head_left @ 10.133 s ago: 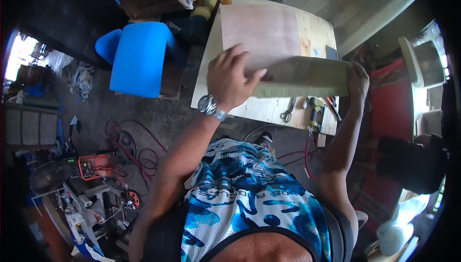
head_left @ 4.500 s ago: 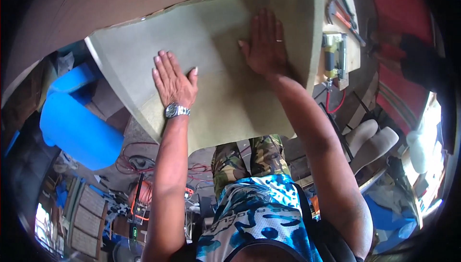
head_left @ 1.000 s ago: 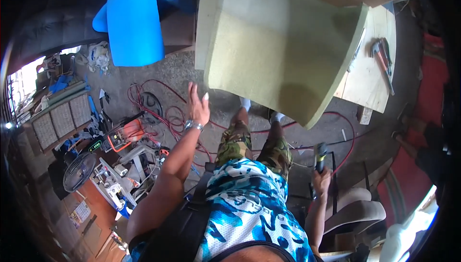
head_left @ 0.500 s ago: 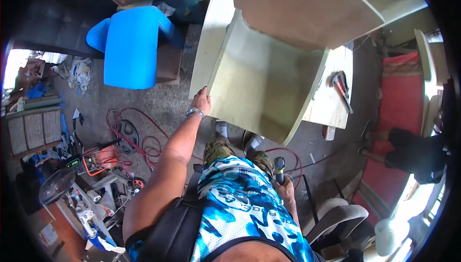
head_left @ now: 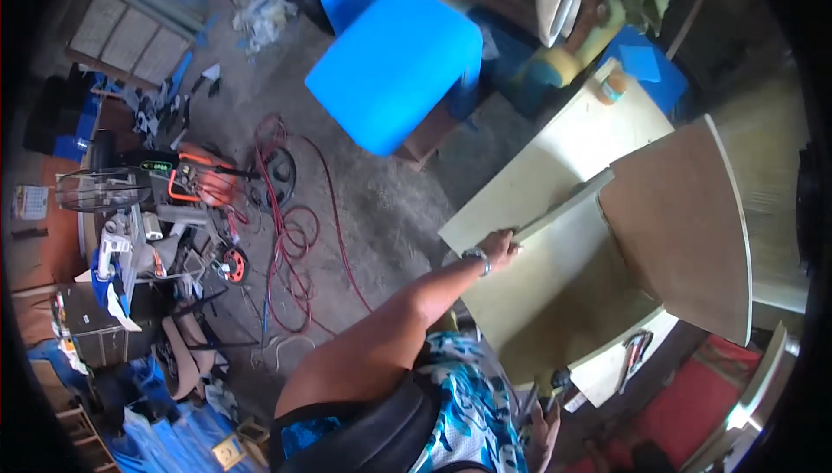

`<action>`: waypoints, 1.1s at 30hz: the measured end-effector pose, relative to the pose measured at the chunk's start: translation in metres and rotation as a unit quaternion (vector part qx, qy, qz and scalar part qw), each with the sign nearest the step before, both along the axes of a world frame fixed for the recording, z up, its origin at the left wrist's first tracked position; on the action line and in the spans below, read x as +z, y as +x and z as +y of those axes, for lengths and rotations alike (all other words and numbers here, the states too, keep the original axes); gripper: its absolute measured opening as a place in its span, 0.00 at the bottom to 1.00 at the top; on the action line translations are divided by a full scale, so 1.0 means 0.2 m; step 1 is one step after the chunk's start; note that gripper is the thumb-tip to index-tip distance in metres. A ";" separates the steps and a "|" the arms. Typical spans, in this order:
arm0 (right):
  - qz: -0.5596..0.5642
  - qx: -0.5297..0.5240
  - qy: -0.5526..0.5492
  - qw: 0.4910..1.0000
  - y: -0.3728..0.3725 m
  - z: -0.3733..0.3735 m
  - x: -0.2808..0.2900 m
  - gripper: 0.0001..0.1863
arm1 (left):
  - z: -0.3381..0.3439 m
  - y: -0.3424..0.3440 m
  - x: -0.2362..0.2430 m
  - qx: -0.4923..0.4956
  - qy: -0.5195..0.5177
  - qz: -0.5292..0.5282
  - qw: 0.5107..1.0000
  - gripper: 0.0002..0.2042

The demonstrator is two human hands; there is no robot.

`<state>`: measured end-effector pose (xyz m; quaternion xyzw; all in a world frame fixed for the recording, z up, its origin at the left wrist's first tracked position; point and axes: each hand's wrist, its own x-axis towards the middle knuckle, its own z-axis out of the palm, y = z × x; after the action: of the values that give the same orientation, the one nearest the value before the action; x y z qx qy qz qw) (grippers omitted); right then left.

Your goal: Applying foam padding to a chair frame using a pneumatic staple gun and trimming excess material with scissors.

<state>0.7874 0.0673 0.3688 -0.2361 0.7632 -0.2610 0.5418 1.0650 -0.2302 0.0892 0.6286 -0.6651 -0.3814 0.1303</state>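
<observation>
An unfinished plywood piece [head_left: 563, 274], like a seat frame with a curved edge and a brown upright panel [head_left: 680, 221], rests on a pale worktable [head_left: 529, 169]. My left hand [head_left: 500, 250], with a metal watch on its wrist, is closed over the near left edge of the piece. Low by my body, my right hand [head_left: 544, 430] is wrapped round a dark-headed hand tool [head_left: 562, 379]; its exact kind is not clear. A red and black tool [head_left: 637, 353] lies on the table beyond the piece.
A blue plastic container [head_left: 399, 65] stands left of the table, and a jar [head_left: 612, 87] sits on its far end. Red hose [head_left: 290, 274] coils over the floor near an orange machine [head_left: 204, 176]. Clutter and a fan [head_left: 102, 189] fill the left. A red cover [head_left: 685, 395] lies right.
The view has swung left, so the worktable and plywood piece appear farther right and turned. My left hand keeps its hold on the edge; my right hand still holds the tool.
</observation>
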 end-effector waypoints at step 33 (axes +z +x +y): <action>0.359 -0.048 0.219 0.906 -0.92 0.34 -0.89 0.28 | 0.15 0.16 -0.02 0.025 0.002 -0.012 1.000 0.25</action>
<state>0.6037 0.1351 0.1908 -0.1524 0.9545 -0.0106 0.2563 1.0962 -0.2006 0.0850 0.6499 -0.6500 -0.3717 0.1301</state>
